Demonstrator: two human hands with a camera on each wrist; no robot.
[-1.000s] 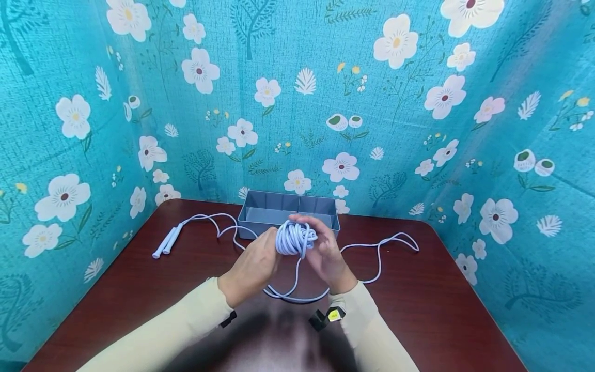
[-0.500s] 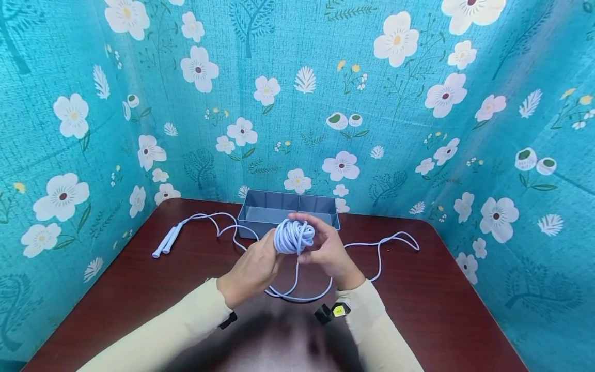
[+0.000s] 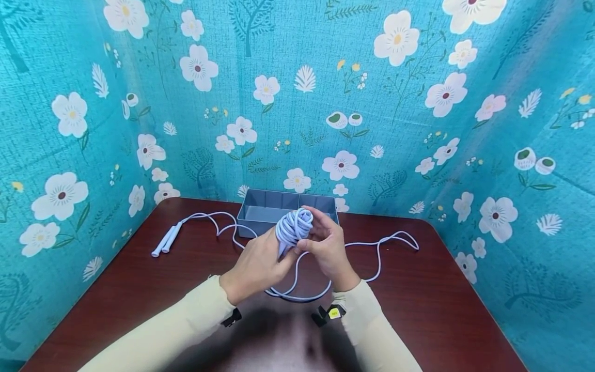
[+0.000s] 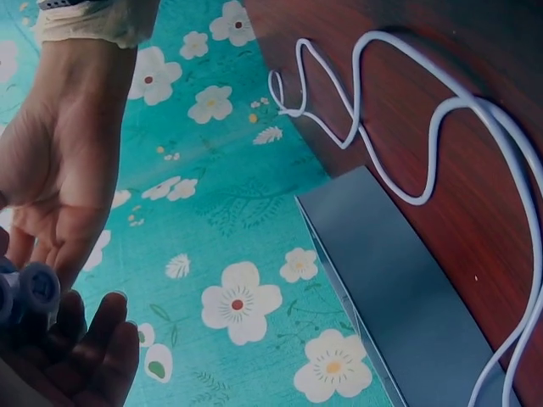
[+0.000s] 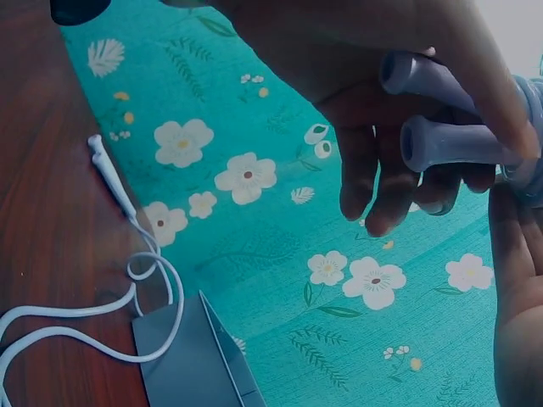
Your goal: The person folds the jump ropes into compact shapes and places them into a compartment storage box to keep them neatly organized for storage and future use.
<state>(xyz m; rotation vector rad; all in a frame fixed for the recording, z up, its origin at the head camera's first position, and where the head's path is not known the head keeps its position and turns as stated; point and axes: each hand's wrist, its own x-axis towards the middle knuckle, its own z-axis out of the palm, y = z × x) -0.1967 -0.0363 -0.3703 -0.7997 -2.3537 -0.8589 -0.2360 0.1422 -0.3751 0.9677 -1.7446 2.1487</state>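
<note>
A pale lilac jump rope (image 3: 294, 227), coiled into a tight bundle, is held up over the table between both hands. My left hand (image 3: 255, 266) grips its lower part from the left. The bundle's two handles (image 5: 462, 144) stick out beneath that hand in the right wrist view. My right hand (image 3: 331, 250) curls in from the right, thumb on the front of the coil and fingers at its top. Another pale jump rope lies loose on the table, its paired handles (image 3: 167, 239) at the far left.
A blue-grey divided box (image 3: 260, 226) stands at the back middle of the dark red table (image 3: 418, 299), partly behind my hands. Loose rope from the second jump rope winds in front of it and loops out right. Flowered teal cloth (image 3: 302, 103) hangs on three sides.
The coiled bundle has tipped more upright, its end turning upward. My right hand has shifted its thumb onto the coil's front. The rope and box on the table have stayed put.
</note>
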